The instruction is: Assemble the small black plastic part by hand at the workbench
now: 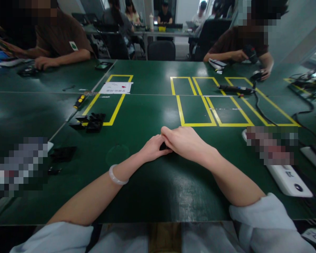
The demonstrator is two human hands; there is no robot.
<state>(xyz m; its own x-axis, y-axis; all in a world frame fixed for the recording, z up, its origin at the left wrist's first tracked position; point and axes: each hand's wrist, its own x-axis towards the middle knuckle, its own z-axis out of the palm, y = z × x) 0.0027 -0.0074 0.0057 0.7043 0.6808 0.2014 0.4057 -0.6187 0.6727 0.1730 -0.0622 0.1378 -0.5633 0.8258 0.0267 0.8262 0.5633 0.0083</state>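
Over the green table (147, 189), my left hand (152, 147) and my right hand (184, 138) meet in front of me, fingertips pressed together. Both are closed. A small dark patch (163, 146) shows between the fingers; whether it is a black part or only shadow I cannot tell. The right hand's fingers cover most of the left fingertips. To the left of my hands lie several black plastic pieces (94, 123), and closer to me another flat black piece (64, 153).
Yellow tape outlines (197, 124) mark the table. A yellow-black screwdriver (79, 101) and a white paper (116, 88) lie at left; a black powered screwdriver (235, 89) with a cord lies at right. White devices (292, 181) flank me. People sit opposite.
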